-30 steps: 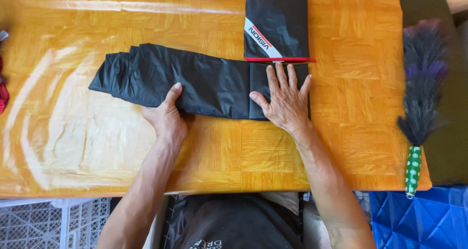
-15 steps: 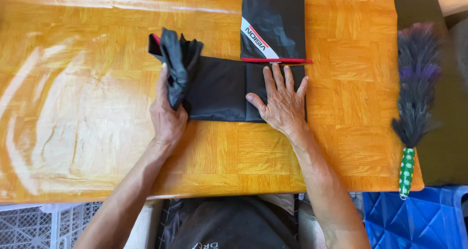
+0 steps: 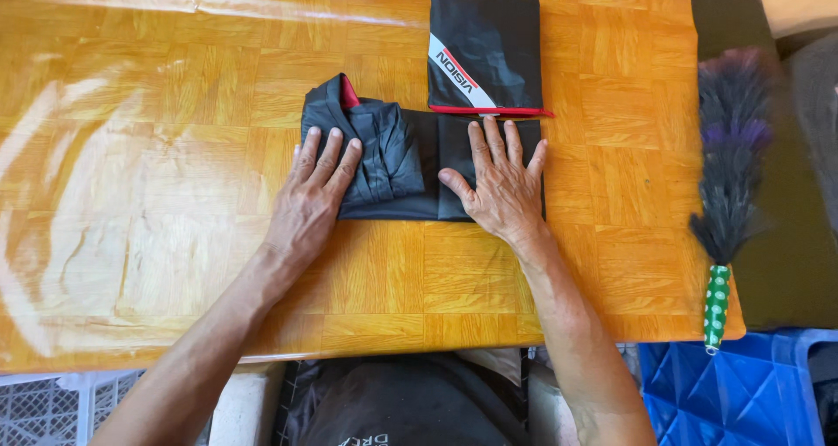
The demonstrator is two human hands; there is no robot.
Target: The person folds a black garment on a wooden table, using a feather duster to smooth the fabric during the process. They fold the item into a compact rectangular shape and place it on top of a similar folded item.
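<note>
Two open palms press our black garment [image 3: 410, 162] flat at the bench [image 3: 175, 193] centre: left hand [image 3: 314, 193] on its bunched folded end at 9 o'clock, right hand [image 3: 497, 184] at 3 o'clock; a folded black piece [image 3: 484, 53] lies touching at 12, a feather duster [image 3: 729, 175] well apart at 3
</note>
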